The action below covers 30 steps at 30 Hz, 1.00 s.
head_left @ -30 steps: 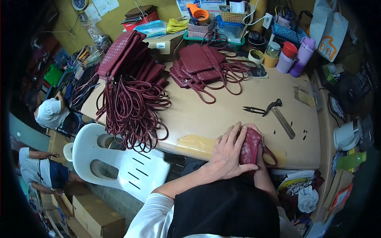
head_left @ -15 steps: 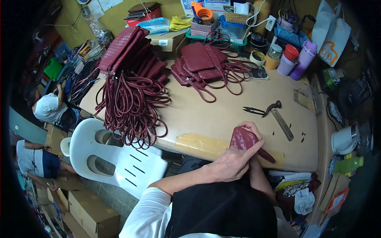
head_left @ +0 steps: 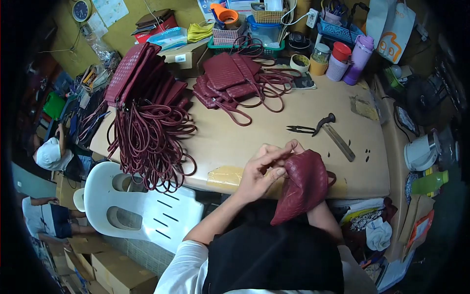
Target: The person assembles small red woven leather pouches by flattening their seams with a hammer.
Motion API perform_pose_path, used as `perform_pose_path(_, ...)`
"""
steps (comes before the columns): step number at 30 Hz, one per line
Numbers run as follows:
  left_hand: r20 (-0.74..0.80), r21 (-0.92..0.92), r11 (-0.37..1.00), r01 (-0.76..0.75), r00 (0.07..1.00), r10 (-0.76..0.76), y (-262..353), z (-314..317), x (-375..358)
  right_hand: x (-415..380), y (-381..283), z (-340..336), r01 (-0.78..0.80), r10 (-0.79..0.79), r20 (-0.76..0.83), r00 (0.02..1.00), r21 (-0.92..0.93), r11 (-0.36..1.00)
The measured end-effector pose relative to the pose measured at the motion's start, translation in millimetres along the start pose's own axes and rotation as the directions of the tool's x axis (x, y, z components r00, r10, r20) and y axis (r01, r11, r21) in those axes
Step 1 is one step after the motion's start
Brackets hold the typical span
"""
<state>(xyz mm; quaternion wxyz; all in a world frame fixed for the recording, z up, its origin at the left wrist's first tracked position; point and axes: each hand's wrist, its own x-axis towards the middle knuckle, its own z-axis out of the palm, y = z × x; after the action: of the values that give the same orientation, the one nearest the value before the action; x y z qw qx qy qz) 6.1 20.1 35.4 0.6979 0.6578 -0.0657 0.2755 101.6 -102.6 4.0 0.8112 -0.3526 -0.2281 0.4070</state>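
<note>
A burgundy woven-pattern pouch [head_left: 303, 183] is held up in front of my body at the table's near edge, one corner hanging down and a small loop sticking out on its right. My right hand [head_left: 295, 145] grips it from behind; the pouch covers most of that hand, and only fingertips show at the top. At the pouch's upper left edge, my left hand [head_left: 262, 171] has its fingers bent and its thumb against the edge, closed on it. Beyond the pouch lie a hammer [head_left: 339, 141] and black thread snips [head_left: 301, 129].
A tall stack of burgundy pouches [head_left: 132, 76] with many looped straps [head_left: 152, 142] stands at the table's left. A flatter pile of pouches [head_left: 227, 73] lies behind. Bottles and baskets line the back. A white plastic chair [head_left: 171, 210] is at left, and two other people are beyond.
The pouch has been turned and opened out, hanging larger and lower. My left hand has gone from pointing across it to gripping its left edge. The camera view has shifted slightly.
</note>
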Motion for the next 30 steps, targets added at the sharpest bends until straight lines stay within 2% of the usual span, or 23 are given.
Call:
perform_pose_path(1, -0.001, 0.003, 1.000, 0.002, 1.000, -0.002, -3.0, 0.9, 0.9, 4.4, 3.4, -5.5, -0.039, 0.038, 0.022, 0.999, 0.054, 0.998)
perform_pose_path(2, -0.001, -0.069, 0.997, 0.044, 0.999, -0.044, -5.6, 1.8, 1.2, 4.7, 5.1, -5.8, -0.040, 0.038, 0.022, 0.999, 0.057, 0.998)
perform_pose_path(4, 0.007, -0.140, 0.987, 0.083, 0.997, -0.083, -11.7, 2.9, 1.7, 6.3, 6.2, -5.2, -0.061, 0.061, 0.027, 0.998, 0.013, 0.998)
perform_pose_path(6, -0.028, -0.245, 0.942, 0.232, 0.969, -0.246, -18.5, 2.4, -0.3, 4.6, 5.5, -12.6, -0.109, 0.106, 0.063, 0.992, 0.049, 0.993)
perform_pose_path(8, -0.025, -0.241, 0.952, 0.187, 0.980, -0.198, -26.9, 0.3, 0.9, 2.5, 5.0, -14.6, -0.168, 0.159, 0.109, 0.981, 0.080, 0.983)
perform_pose_path(10, -0.033, -0.233, 0.963, 0.137, 0.988, -0.149, -28.6, 2.0, 3.0, -0.5, 4.2, -8.6, -0.126, 0.139, 0.027, 0.990, -0.281, 0.951)
perform_pose_path(11, -0.051, -0.225, 0.972, 0.066, 0.995, -0.080, -26.9, 4.2, 5.1, -0.6, 6.7, -3.9, -0.130, 0.147, 0.044, 0.988, -0.280, 0.951)
perform_pose_path(12, -0.068, -0.212, 0.977, -0.005, 0.998, -0.010, -26.1, 4.9, 7.0, -0.4, 10.7, 1.7, -0.123, 0.119, -0.031, 0.992, -0.182, 0.976)
perform_pose_path(13, -0.091, -0.114, 0.993, -0.017, 0.996, 0.006, -30.5, 3.0, 4.9, 1.0, 14.3, 5.6, -0.108, 0.098, -0.106, 0.989, -0.085, 0.990)
perform_pose_path(14, -0.107, -0.102, 0.995, -0.021, 0.994, 0.010, -30.4, 3.4, 1.7, -0.7, 16.0, 4.7, -0.118, 0.110, -0.089, 0.990, -0.084, 0.990)
perform_pose_path(16, -0.217, 0.146, 0.989, -0.004, 0.976, 0.036, -29.8, 3.8, -2.5, -0.7, 11.2, 3.3, 0.172, -0.208, -0.052, 0.977, -0.393, 0.903)
perform_pose_path(17, -0.234, 0.157, 0.986, 0.047, 0.972, -0.009, -27.0, 4.5, -4.8, -3.0, 5.7, 5.1, 0.175, -0.235, -0.116, 0.965, -0.382, 0.907)
perform_pose_path(18, -0.241, 0.164, 0.985, 0.044, 0.971, -0.003, -22.9, 2.9, -3.1, -1.6, 1.3, 1.5, 0.177, -0.233, -0.106, 0.967, -0.379, 0.908)
perform_pose_path(20, -0.135, 0.266, 0.964, 0.026, 0.991, 0.011, -14.7, 1.9, -3.0, -3.8, -7.3, -10.1, 0.148, -0.364, -0.118, 0.924, -0.767, 0.625)
perform_pose_path(21, -0.138, 0.271, 0.962, 0.026, 0.990, 0.012, -11.1, 2.3, -2.1, -5.0, -10.5, -6.0, 0.167, -0.419, -0.121, 0.900, -0.792, 0.587)
perform_pose_path(24, -0.110, 0.213, 0.968, 0.135, 0.987, -0.113, -6.2, 11.1, -0.2, -8.5, -14.1, -0.9, 0.162, -0.427, -0.108, 0.898, -0.821, 0.548)
perform_pose_path(26, -0.099, 0.227, 0.966, 0.126, 0.989, -0.106, -35.7, 1.7, -3.1, -8.9, -3.0, -6.8, 0.221, -0.476, -0.083, 0.876, -0.807, 0.548)
perform_pose_path(27, -0.050, -0.152, 0.933, 0.326, 0.940, -0.336, -41.7, -3.3, -3.7, -7.3, -0.9, -5.4, 0.278, -0.526, -0.063, 0.848, -0.792, 0.543)
perform_pose_path(28, 0.085, -0.492, 0.720, 0.489, 0.850, -0.520, -46.8, -4.8, -6.1, -8.5, -2.7, -2.8, 0.279, -0.527, -0.063, 0.848, -0.793, 0.543)
perform_pose_path(29, 0.083, -0.619, 0.637, 0.460, 0.845, -0.529, -51.5, -1.3, -8.7, -11.9, -6.3, 2.3, 0.225, -0.482, -0.062, 0.874, -0.827, 0.515)
perform_pose_path(30, 0.084, -0.620, 0.636, 0.460, 0.844, -0.529, -47.8, 0.2, -9.2, -13.9, -9.4, 8.8, 0.172, -0.435, -0.065, 0.898, -0.858, 0.483)
